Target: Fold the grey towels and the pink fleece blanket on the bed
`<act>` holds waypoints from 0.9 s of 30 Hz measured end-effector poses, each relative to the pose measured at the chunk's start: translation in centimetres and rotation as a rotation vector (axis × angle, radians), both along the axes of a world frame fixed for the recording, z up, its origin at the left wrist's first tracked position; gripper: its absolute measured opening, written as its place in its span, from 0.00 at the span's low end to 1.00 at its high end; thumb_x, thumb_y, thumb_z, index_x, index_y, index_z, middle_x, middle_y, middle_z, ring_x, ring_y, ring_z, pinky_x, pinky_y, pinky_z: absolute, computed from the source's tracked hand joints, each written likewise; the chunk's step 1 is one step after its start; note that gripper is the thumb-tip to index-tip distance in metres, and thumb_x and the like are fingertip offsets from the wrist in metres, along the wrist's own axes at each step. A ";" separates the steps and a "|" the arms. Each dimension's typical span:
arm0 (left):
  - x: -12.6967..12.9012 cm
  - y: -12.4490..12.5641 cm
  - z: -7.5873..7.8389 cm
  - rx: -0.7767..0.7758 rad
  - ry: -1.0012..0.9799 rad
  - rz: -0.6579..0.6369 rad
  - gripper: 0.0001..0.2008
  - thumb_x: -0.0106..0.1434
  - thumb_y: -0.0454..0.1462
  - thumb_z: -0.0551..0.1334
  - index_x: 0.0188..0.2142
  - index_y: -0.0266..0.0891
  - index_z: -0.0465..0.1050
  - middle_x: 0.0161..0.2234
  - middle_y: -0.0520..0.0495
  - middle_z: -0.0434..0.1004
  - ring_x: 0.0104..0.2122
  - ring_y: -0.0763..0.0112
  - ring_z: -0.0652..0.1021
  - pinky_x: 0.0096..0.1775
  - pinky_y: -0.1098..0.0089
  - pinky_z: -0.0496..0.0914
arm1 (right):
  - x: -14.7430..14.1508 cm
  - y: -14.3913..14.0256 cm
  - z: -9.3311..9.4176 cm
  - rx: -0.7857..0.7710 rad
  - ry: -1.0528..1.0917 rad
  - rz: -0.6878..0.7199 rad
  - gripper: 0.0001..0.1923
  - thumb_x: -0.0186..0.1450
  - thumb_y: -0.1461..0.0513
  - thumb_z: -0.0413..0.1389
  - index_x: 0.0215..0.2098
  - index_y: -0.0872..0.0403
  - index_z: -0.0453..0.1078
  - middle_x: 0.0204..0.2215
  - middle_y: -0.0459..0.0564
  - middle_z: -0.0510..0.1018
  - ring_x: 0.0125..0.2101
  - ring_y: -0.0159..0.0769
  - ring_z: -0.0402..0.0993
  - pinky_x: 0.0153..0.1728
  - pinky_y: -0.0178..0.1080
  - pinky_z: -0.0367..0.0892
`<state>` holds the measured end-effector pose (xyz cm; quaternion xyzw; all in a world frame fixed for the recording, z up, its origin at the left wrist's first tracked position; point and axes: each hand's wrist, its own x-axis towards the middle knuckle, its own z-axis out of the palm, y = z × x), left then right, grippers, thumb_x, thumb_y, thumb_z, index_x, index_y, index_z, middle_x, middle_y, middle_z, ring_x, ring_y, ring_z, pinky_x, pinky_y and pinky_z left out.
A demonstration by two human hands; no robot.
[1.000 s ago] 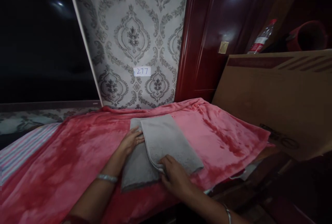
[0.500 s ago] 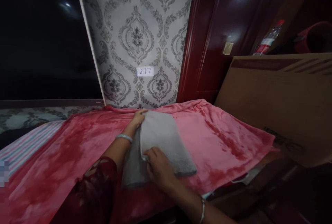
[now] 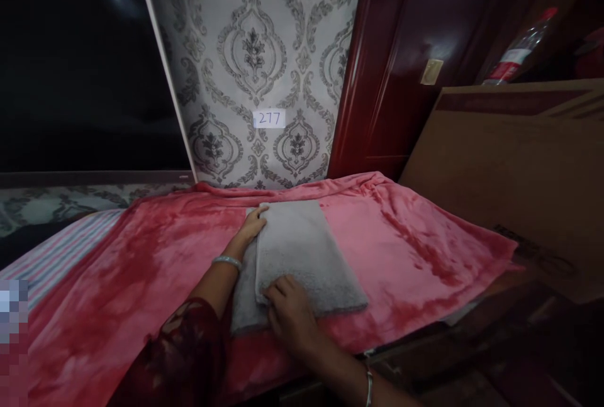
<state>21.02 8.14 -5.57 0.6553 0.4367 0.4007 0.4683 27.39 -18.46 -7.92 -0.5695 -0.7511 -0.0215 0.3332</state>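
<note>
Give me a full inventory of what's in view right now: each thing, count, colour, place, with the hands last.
Folded grey terry towel: one, grey, centre of the blanket.
Pink fleece blanket: one, pink-red, spread over the surface.
Striped cloth: one, pastel stripes, left under the blanket.
Brown cardboard box: one, brown, right.
Clear plastic bottle: one, red label, behind the box.
White paper label "277": one, on the patterned grey wallpaper.
Dark red wooden door: one, upper right.
Left hand: silver bangle, on the towel's far left edge.
Right hand: silver bangle, on the towel's near corner.

Dim room, glare on glossy red door (image 3: 415, 48), wide-angle bending at edges, perhaps slightly soft
</note>
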 end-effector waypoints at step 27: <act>0.0 -1.3 -0.1 0.017 -0.049 0.114 0.34 0.46 0.29 0.57 0.55 0.36 0.70 0.39 0.47 0.77 0.29 0.71 0.74 0.28 0.74 0.66 | 0.0 -0.6 -1.1 0.080 -0.031 0.125 0.17 0.59 0.74 0.54 0.43 0.53 0.72 0.36 0.49 0.73 0.38 0.39 0.65 0.38 0.40 0.61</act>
